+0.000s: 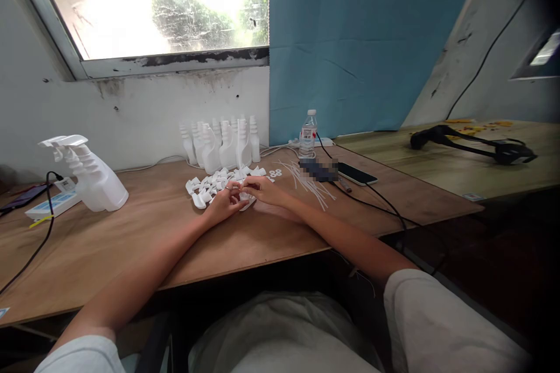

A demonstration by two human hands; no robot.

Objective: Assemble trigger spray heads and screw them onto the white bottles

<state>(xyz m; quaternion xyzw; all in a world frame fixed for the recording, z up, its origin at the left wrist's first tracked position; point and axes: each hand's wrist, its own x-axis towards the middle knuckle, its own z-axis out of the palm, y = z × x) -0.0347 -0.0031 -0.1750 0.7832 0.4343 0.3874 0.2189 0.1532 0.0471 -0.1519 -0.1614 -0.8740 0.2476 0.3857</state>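
My left hand (226, 203) and my right hand (263, 190) meet over the table, fingers closed together around a small white plastic piece. Below the fingers part of a white spray trigger head (248, 203) shows; my fingers hide most of it. A thin white tube (239, 148) stands upright just behind my hands, its lower end hard to make out. Right behind and left of the hands lies a pile of white spray trigger parts (202, 191). Small white rings (275, 173) lie beyond my right hand, and loose thin white tubes (311, 185) are spread to its right.
White bottles (211, 148) stand in a group by the wall. Two spray bottles (98, 186) with triggers are at the left, near a power strip (56, 205). A water bottle (308, 135), a phone (357, 173) and black cables (371, 203) occupy the right side.
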